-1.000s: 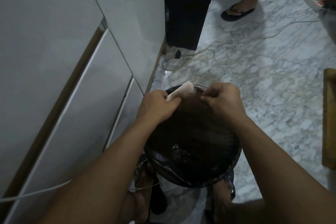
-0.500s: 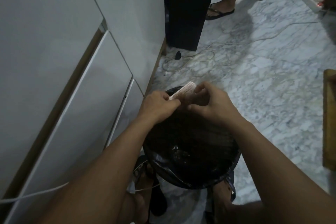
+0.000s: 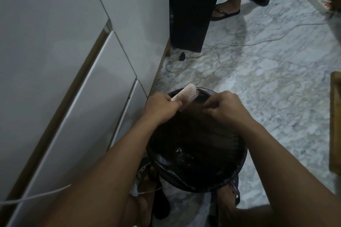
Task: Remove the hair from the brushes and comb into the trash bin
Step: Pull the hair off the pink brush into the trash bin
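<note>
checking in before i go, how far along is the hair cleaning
Done: cannot tell; the trash bin is too dark inside. In hand: left hand grips the pink brush over the bin; right hand pinches beside its bristles. Left: no other brushes or comb in view.

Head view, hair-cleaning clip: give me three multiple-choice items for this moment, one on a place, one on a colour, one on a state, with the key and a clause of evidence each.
1. Where is the brush held?
A. Over the far rim of the trash bin
B. On the marble floor
C. On top of the white cabinet

2. What colour is the liner in the bin?
A. White
B. Black
C. Blue

3. What is the left hand doing?
A. Hanging open at the side
B. Gripping the brush
C. Resting flat on the cabinet

Key:
1 A: the brush sticks out above the far edge of the trash bin.
2 B: the liner folded over the rim is glossy black.
3 B: the left hand has its fingers curled round the brush, while the right hand pinches beside it; any hair there is too dark to see.
</note>
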Demonstrator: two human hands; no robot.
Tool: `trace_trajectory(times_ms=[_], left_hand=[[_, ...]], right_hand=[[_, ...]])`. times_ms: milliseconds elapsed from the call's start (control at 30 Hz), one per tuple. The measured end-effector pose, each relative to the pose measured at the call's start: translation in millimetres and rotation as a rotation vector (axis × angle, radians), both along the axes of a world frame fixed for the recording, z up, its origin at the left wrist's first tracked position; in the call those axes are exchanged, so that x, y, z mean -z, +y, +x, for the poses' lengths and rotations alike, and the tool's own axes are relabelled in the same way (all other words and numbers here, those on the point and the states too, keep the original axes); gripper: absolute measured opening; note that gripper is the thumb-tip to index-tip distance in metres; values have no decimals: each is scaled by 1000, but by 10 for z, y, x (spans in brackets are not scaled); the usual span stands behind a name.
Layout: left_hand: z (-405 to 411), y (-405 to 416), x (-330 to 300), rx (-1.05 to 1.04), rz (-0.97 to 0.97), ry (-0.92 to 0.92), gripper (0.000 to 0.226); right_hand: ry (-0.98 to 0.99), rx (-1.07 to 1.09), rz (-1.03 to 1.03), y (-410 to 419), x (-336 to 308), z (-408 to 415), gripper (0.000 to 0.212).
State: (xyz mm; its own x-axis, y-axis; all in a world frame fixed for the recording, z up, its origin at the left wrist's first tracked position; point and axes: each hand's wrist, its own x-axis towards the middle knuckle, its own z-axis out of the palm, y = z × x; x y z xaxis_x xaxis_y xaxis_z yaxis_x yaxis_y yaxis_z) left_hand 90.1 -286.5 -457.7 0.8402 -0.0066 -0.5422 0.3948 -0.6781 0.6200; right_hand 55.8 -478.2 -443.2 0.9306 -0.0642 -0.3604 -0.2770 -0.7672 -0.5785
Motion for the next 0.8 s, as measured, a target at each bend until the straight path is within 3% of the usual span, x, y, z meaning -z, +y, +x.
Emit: trace_trajectory(times_ms=[100, 267, 367, 533, 800], left_hand=[[-24, -17, -52, -42, -56, 35, 28], [-26, -66, -132, -64, -149, 147, 23], [-20, -72, -111, -13, -175, 177, 22], [-26, -69, -82, 19, -206, 173, 24], [8, -13, -13, -96, -181, 62, 22]], right_hand=[[54, -86, 53, 47, -37, -39, 22], [-25, -12, 216, 197, -106, -65, 43], [-77, -12, 157, 269, -129, -93, 55], [-105, 13, 125, 236, -63, -57, 34], [282, -223, -29, 73, 12, -94, 33]])
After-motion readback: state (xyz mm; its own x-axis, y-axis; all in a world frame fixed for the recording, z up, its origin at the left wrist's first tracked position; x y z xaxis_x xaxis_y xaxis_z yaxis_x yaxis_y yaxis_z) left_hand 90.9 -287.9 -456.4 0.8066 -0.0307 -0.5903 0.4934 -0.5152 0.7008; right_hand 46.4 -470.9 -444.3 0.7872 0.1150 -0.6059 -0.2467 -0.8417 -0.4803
